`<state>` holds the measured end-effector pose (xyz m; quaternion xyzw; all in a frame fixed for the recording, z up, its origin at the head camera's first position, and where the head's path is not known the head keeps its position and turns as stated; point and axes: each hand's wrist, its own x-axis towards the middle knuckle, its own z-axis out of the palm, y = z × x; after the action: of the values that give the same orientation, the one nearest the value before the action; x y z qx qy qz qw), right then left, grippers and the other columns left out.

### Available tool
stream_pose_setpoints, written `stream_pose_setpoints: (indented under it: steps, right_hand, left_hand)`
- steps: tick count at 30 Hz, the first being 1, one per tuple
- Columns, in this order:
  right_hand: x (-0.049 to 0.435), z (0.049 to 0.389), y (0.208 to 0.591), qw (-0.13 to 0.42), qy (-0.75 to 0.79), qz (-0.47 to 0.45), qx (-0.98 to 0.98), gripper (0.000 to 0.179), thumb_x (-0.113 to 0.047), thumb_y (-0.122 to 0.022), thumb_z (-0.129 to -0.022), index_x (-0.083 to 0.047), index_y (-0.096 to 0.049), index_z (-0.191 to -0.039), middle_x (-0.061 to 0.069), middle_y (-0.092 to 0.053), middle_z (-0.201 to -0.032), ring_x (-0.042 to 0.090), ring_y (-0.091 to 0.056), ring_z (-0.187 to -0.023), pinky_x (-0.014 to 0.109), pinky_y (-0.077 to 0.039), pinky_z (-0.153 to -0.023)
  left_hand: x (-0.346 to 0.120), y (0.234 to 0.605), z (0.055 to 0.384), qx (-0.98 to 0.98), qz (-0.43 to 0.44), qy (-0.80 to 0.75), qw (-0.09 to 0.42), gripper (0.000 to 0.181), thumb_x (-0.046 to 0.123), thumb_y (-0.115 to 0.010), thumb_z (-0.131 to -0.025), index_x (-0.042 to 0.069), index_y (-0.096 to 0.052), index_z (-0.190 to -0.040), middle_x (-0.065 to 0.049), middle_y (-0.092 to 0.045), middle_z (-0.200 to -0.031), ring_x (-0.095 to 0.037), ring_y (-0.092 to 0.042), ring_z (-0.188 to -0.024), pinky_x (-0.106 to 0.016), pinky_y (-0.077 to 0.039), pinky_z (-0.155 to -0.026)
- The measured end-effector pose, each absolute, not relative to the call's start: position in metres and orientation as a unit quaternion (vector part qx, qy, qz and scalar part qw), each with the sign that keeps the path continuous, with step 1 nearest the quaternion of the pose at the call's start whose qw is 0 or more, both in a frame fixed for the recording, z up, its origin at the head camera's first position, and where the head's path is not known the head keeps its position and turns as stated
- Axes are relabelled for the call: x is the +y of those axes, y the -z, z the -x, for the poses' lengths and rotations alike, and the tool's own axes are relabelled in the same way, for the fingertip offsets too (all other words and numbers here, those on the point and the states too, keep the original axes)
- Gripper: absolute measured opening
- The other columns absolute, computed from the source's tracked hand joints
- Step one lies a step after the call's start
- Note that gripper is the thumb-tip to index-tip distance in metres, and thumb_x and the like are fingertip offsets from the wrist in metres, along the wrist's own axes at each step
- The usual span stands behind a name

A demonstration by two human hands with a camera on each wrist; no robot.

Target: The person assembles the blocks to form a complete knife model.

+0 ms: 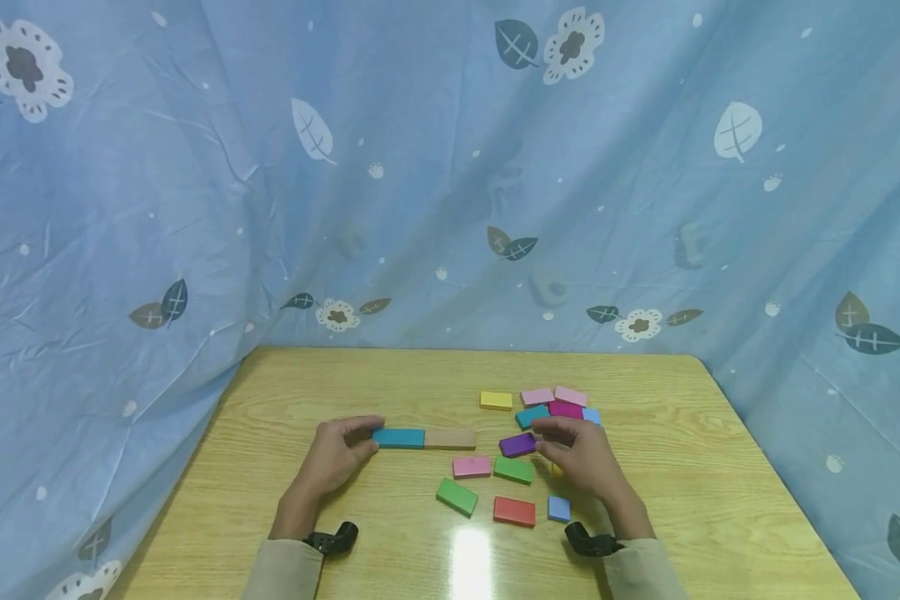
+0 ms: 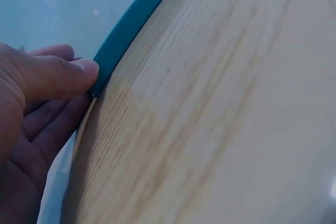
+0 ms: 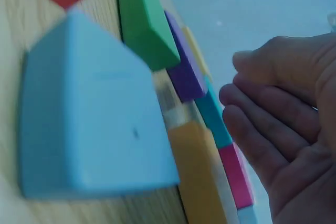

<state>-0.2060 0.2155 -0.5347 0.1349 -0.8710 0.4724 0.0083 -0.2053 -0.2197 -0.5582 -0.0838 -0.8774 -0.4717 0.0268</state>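
A teal wooden block lies end to end with a tan block, forming one straight row. At the row's left end, my left hand pinches the teal block, its thumb on the near side in the left wrist view and other fingers behind. My right hand hovers by the right end of a purple block. Its fingers are loosely bent, with a gap between thumb and fingertips and nothing held in the right wrist view. An orange block lies below this hand, mostly hidden in the head view.
Around the right hand lie green, pink, red, light blue, magenta and yellow blocks. A second teal block sits behind the purple one. A blue patterned curtain borders the wooden table.
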Motion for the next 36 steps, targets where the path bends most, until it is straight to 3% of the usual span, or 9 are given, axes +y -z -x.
stream_pose_setpoints:
  steps: [11, 19, 27, 36]
  right_hand:
    - [0.215, 0.22, 0.543, -0.036, -0.467, -0.159, -0.869, 0.039, 0.003, -0.081, -0.093, -0.007, -0.079, -0.131, 0.01, -0.081, -0.126, 0.026, -0.079, -0.115, 0.033, -0.065, -0.1]
    - [0.217, 0.213, 0.546, -0.016, -0.436, -0.135, -0.89, 0.035, -0.001, -0.082, -0.095, -0.013, -0.081, -0.127, 0.003, -0.081, -0.125, 0.024, -0.078, -0.116, 0.04, -0.065, -0.102]
    - [0.228, 0.205, 0.549, 0.017, -0.455, -0.106, -0.884, 0.035, -0.004, -0.084, -0.094, -0.016, -0.082, -0.127, 0.003, -0.081, -0.126, 0.023, -0.079, -0.115, 0.025, -0.064, -0.096]
    - [0.211, 0.209, 0.543, 0.009, -0.492, -0.119, -0.863, 0.033, -0.005, -0.084, -0.096, -0.011, -0.081, -0.128, 0.008, -0.082, -0.125, 0.026, -0.079, -0.116, 0.026, -0.065, -0.098]
  left_hand:
    - [-0.219, 0.558, 0.204, -0.876, 0.079, 0.475, 0.024, 0.043, 0.0, -0.082, -0.095, 0.016, -0.079, -0.135, -0.003, -0.078, -0.136, -0.028, -0.071, -0.133, -0.051, -0.057, -0.115]
    - [-0.219, 0.559, 0.204, -0.873, 0.081, 0.48, 0.026, 0.044, -0.002, -0.082, -0.094, 0.015, -0.079, -0.135, -0.004, -0.078, -0.135, -0.026, -0.075, -0.127, -0.046, -0.061, -0.11]
    - [-0.219, 0.558, 0.204, -0.873, 0.084, 0.48, 0.023, 0.044, -0.001, -0.081, -0.095, 0.014, -0.078, -0.136, -0.004, -0.078, -0.136, -0.027, -0.074, -0.128, -0.047, -0.06, -0.111]
    - [-0.218, 0.558, 0.204, -0.871, 0.083, 0.484, 0.02, 0.044, -0.001, -0.081, -0.096, 0.014, -0.078, -0.137, -0.005, -0.077, -0.137, -0.027, -0.073, -0.13, -0.048, -0.06, -0.111]
